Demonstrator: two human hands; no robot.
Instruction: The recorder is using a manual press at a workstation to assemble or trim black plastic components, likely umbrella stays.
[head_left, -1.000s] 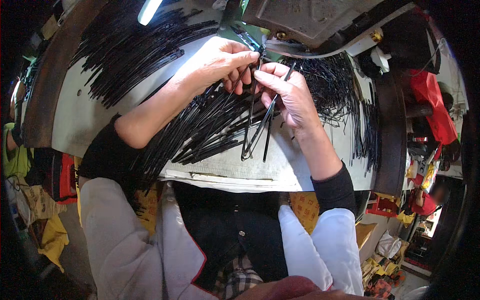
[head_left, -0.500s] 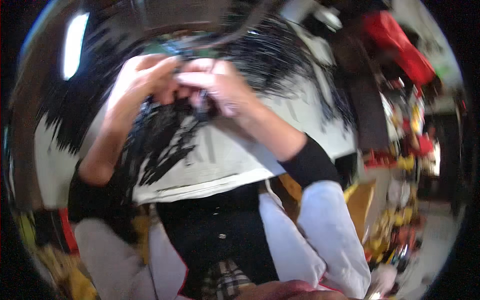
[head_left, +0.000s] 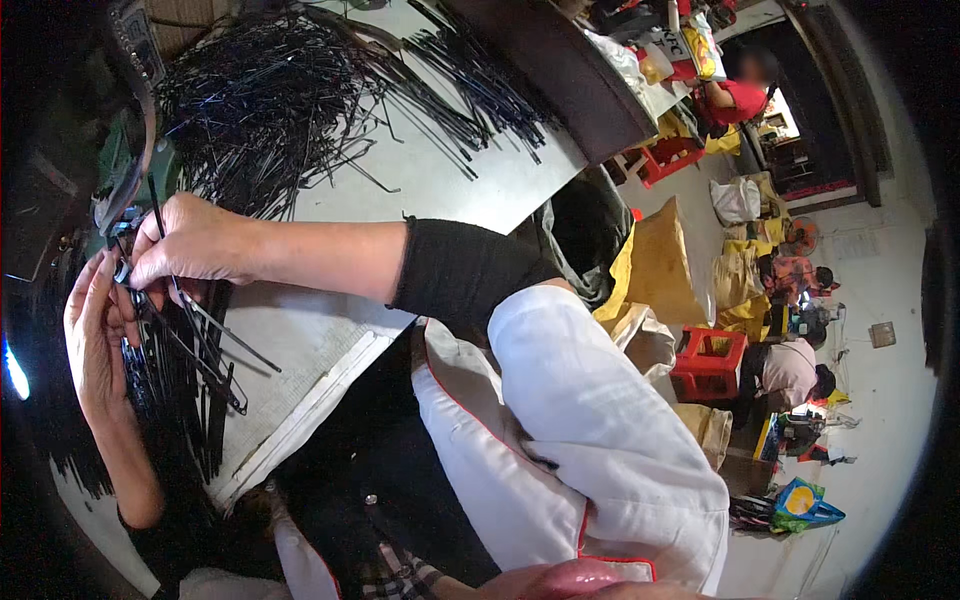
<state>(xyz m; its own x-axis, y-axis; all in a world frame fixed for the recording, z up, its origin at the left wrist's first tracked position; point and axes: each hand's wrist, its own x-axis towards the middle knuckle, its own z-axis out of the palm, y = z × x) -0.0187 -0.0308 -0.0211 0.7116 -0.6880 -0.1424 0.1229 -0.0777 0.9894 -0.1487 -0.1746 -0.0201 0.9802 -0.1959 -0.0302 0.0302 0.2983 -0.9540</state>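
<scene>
Both hands meet at the left of the head view, beside a green and metal machine part (head_left: 118, 215). My right hand (head_left: 200, 240) is closed in a pinch on thin black jointed rods (head_left: 205, 345), which look like umbrella ribs. Their lower ends hang out over the white tabletop (head_left: 290, 315). Against it my left hand (head_left: 95, 335) stands with long fingers raised, its fingertips pressed on the same rods' upper ends. The small join between the fingertips is partly hidden. More black rods (head_left: 165, 400) lie in a bundle beneath my hands.
Past my right forearm a large tangled pile of black rods (head_left: 265, 110) covers the table, with a straighter bunch (head_left: 490, 85) beyond. A dark open bag (head_left: 590, 235) sits off the table's right corner. Red stools (head_left: 708, 362), sacks (head_left: 735, 285) and other people (head_left: 735, 100) are farther right.
My view has swung to the right, so hands and table now appear farther left and tilted. The hands stay together at the rods; the picture is sharper.
</scene>
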